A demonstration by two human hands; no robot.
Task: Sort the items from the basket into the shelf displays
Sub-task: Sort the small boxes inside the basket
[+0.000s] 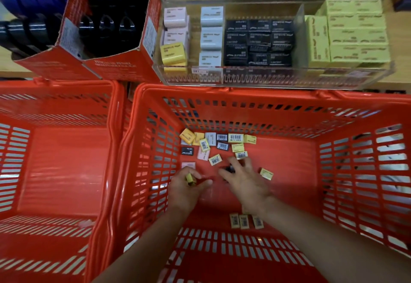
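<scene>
Both my hands reach into the red basket (333,102) on the right. My left hand (188,186) grips a small yellow eraser (190,178) in its curled fingers. Beside it, my right hand (242,179) curls its fingers around a small black eraser (229,168) on the basket floor. Several loose erasers (213,147) in yellow, pink, grey and black lie at the far end of the basket floor. Three yellow erasers (244,221) lie near my right wrist. Above the basket stands the clear shelf display (273,80) with pink, yellow, grey, black and lime eraser boxes in compartments.
A second red basket (60,171) stands on the left; I see nothing in it. Red cardboard display boxes (111,64) with dark blue and black items stand at the upper left. One yellow eraser (266,173) lies apart, right of my right hand.
</scene>
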